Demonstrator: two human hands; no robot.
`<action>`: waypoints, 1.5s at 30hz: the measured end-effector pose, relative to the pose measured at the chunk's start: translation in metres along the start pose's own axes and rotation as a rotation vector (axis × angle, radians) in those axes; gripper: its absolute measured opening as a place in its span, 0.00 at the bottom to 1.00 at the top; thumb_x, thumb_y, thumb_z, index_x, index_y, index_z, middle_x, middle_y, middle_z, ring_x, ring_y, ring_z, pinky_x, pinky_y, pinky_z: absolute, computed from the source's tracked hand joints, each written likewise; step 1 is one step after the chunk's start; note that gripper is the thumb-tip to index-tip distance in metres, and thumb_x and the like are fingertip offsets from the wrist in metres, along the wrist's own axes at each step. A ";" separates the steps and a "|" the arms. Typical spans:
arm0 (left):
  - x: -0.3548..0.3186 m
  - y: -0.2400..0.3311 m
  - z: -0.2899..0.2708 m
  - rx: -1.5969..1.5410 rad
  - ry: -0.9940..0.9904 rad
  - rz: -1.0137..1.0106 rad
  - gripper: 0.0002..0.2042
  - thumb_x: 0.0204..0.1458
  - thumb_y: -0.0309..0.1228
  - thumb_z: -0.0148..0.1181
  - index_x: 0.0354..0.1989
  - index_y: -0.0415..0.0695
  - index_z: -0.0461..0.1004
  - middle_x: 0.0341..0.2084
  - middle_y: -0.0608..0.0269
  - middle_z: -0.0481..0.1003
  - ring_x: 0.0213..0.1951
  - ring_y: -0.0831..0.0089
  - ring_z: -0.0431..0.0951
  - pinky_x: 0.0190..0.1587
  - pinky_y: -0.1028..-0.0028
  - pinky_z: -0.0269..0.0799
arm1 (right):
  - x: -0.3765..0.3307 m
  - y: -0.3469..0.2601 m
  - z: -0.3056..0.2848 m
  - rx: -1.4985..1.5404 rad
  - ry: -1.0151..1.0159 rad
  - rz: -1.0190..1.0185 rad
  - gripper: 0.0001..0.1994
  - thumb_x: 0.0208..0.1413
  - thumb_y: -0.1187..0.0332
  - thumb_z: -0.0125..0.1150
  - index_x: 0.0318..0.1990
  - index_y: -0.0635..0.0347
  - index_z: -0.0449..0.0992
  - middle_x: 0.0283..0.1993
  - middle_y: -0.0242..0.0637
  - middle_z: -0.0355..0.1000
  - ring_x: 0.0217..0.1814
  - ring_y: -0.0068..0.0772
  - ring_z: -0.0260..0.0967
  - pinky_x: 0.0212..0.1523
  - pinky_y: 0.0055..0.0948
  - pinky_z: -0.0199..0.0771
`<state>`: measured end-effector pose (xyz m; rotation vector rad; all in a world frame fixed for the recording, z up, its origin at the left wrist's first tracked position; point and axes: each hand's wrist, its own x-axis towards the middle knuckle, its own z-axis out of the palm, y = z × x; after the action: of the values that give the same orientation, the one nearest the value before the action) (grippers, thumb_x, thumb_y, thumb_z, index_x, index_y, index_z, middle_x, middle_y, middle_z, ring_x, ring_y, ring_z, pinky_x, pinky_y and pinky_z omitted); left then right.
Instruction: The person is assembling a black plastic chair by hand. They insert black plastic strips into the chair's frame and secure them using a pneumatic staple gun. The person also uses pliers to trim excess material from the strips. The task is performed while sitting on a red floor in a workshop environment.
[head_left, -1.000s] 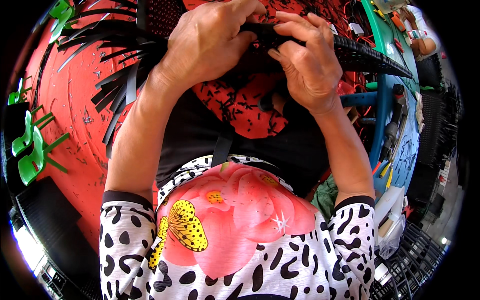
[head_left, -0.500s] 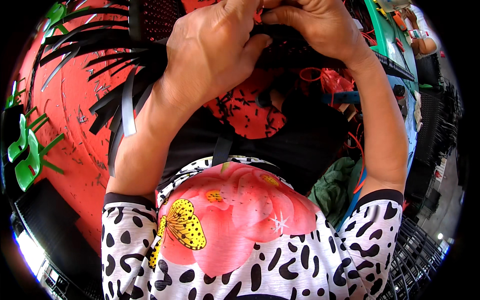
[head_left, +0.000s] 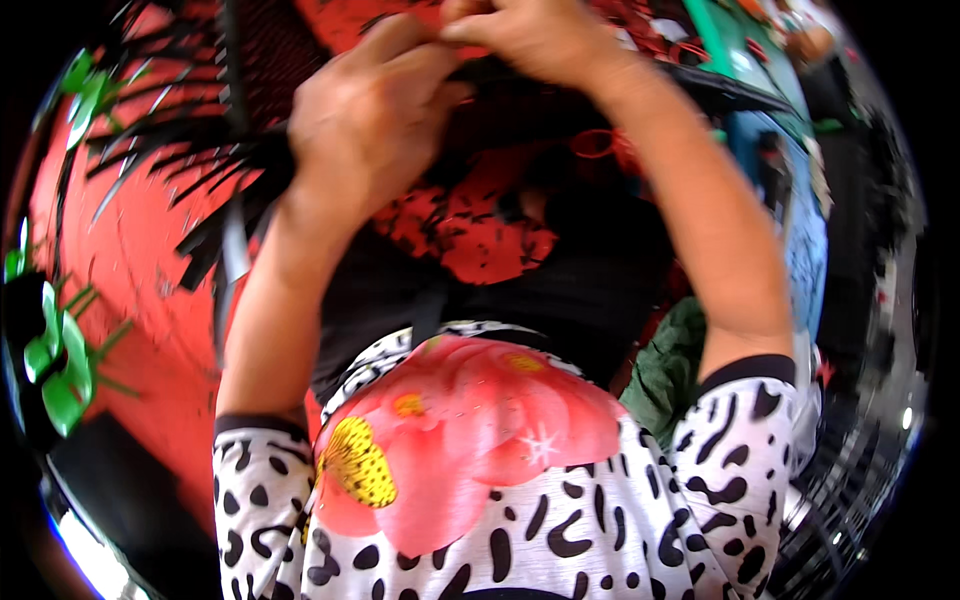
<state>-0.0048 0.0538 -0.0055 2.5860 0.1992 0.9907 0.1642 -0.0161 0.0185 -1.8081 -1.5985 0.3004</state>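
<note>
Both hands are raised at the top of the view, over a piece of black weaving (head_left: 270,70) with many loose flat strips (head_left: 190,150) fanning out to the left. My left hand (head_left: 365,110) is closed, its fingers curled at the edge of the black work. Close beside it, my right hand (head_left: 545,40) has thumb and fingers drawn together. Motion blur and the upper edge of the view hide what the fingertips of either hand grip. One paler strip (head_left: 235,240) hangs by my left forearm.
Green plastic chairs (head_left: 65,365) stand on the red floor (head_left: 150,270) at left. Short black scraps (head_left: 480,225) litter the floor between my legs. At right are a green cloth (head_left: 670,370), a blue surface (head_left: 790,230) and stacked black goods (head_left: 850,260). Another person's arm shows far right.
Both hands have shifted left together in the view, still close to each other at the black weaving. The whole scene has tilted slightly and blurred.
</note>
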 end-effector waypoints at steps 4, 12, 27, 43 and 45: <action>0.005 -0.008 -0.003 -0.124 0.021 0.082 0.07 0.44 0.22 0.62 0.33 0.40 0.74 0.31 0.56 0.76 0.32 0.55 0.77 0.33 0.69 0.72 | -0.060 -0.015 -0.009 -0.053 0.584 -0.261 0.06 0.51 0.70 0.62 0.28 0.61 0.72 0.23 0.35 0.71 0.23 0.25 0.67 0.24 0.25 0.66; 0.009 -0.006 -0.005 -0.223 -0.132 -0.054 0.07 0.45 0.17 0.59 0.34 0.35 0.72 0.27 0.54 0.73 0.29 0.63 0.74 0.36 0.75 0.68 | -0.294 0.090 -0.159 -0.549 0.760 0.953 0.24 0.47 0.54 0.66 0.45 0.65 0.73 0.37 0.50 0.76 0.38 0.43 0.76 0.41 0.36 0.73; 0.000 -0.014 -0.010 -0.149 -0.084 -0.050 0.19 0.43 0.26 0.63 0.46 0.41 0.70 0.31 0.56 0.77 0.33 0.56 0.77 0.36 0.65 0.72 | -0.321 0.196 -0.201 -0.747 0.384 1.201 0.19 0.39 0.60 0.64 0.31 0.71 0.76 0.26 0.49 0.74 0.27 0.41 0.74 0.30 0.38 0.70; 0.002 -0.025 0.005 -0.077 -0.063 0.038 0.30 0.40 0.25 0.62 0.56 0.40 0.61 0.29 0.54 0.76 0.34 0.52 0.76 0.37 0.60 0.71 | -0.192 -0.105 -0.100 0.475 0.277 0.586 0.32 0.41 0.67 0.62 0.55 0.76 0.61 0.27 0.36 0.65 0.26 0.27 0.65 0.29 0.25 0.67; -0.001 -0.029 0.006 -0.183 0.087 0.158 0.31 0.38 0.24 0.62 0.56 0.37 0.60 0.26 0.54 0.73 0.29 0.52 0.74 0.30 0.59 0.70 | -0.173 -0.122 -0.079 0.588 0.242 0.597 0.26 0.37 0.68 0.63 0.46 0.73 0.66 0.27 0.37 0.67 0.25 0.28 0.66 0.28 0.26 0.68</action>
<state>-0.0014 0.0787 -0.0218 2.4230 -0.0728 1.1219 0.0785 -0.2055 0.1070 -1.7138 -0.6703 0.7079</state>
